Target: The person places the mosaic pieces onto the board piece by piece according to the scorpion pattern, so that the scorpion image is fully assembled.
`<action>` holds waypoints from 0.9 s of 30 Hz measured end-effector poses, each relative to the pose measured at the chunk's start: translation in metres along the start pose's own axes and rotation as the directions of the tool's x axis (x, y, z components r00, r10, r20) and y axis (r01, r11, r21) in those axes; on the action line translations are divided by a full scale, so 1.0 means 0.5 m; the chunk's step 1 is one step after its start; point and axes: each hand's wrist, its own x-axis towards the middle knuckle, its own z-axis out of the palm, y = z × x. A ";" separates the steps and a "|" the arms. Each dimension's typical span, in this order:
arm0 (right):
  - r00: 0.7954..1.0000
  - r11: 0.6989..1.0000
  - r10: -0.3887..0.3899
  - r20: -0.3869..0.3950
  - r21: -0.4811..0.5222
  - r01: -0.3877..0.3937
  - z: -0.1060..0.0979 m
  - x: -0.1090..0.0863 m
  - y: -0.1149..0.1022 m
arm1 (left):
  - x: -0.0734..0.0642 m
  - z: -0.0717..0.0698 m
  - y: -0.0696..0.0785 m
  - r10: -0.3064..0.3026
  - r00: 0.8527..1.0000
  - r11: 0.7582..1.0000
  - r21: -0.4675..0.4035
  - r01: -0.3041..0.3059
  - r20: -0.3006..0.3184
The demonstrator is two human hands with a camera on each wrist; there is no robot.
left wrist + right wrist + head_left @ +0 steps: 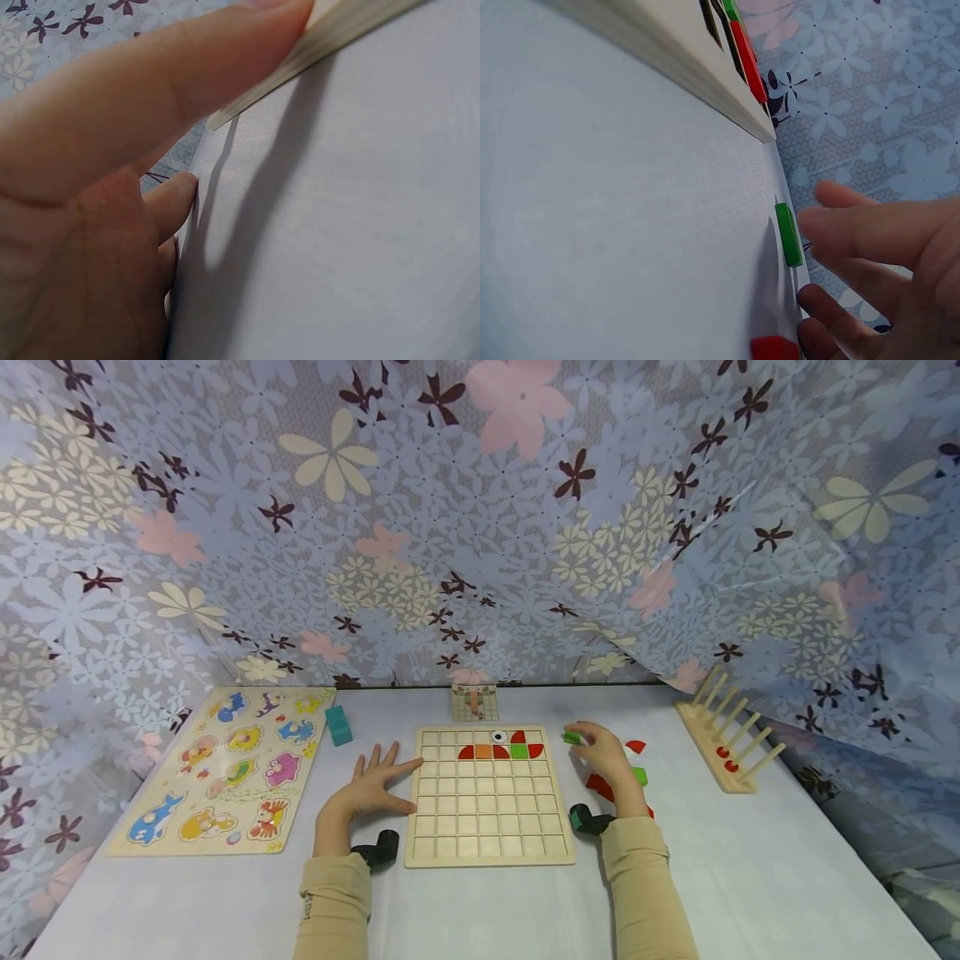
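Observation:
A square wooden grid board lies in front of me. In its upper rows sit red, orange and green tiles and a white tile with a black dot. My left hand is spread beside the board, index fingertip and thumb at its left edge. Right of the board's upper corner, my right hand pinches a small green tile at its edge with thumb and index finger; the other fingers curl loosely. Under and beside that hand lie a red tile, a green tile and other red pieces.
A small picture card stands behind the board. To the left lie an animal puzzle board and a teal block. A wooden peg stand with red beads is on the right. Patterned cloth hangs behind the table.

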 end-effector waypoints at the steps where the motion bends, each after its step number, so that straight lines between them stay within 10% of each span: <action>1: 1.000 0.999 -0.025 0.013 -0.032 0.026 0.001 0.001 0.003 | 0.001 0.000 -0.001 -0.002 1.000 1.000 -0.001 0.002 0.000; 20: 0.998 0.992 -0.050 -0.050 -0.121 0.043 0.005 0.000 0.003 | 0.001 0.001 -0.002 0.004 1.000 1.000 0.000 -0.004 -0.004; 27: 0.998 0.992 0.046 -0.045 0.120 -0.040 0.001 -0.002 -0.011 | 0.000 0.002 -0.001 -0.003 1.000 1.000 -0.006 0.003 -0.003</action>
